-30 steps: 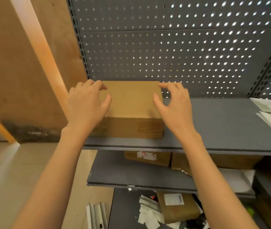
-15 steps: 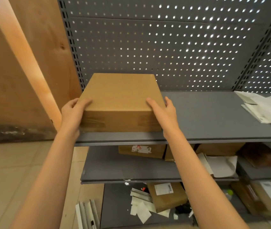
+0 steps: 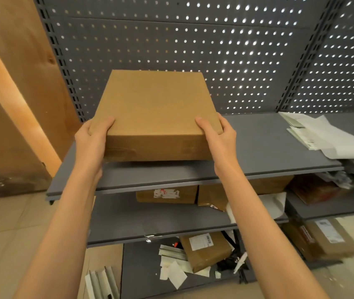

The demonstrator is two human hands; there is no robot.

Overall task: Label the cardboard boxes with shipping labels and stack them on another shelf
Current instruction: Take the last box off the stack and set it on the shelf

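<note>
A plain brown cardboard box [image 3: 156, 108] with no label on its visible top is held over the left part of the top grey shelf [image 3: 258, 152], its near edge lifted off the shelf. My left hand [image 3: 92, 143] grips the box's near left corner, thumb on top. On the near right corner sits my right hand [image 3: 219, 139], thumb on top as well. A pile of white label sheets [image 3: 314, 134] lies at the right end of the same shelf.
A grey perforated back panel [image 3: 215, 50] rises behind the shelf. Lower shelves hold labelled cardboard boxes [image 3: 165, 194] [image 3: 206, 249] [image 3: 325, 238], loose paper scraps [image 3: 174, 272] and white paper. A wooden wall [image 3: 10, 104] stands to the left, with tiled floor [image 3: 3, 234] below.
Both hands went from hovering over the box to gripping its near corners. The box has since been pulled toward me and raised off the shelf.
</note>
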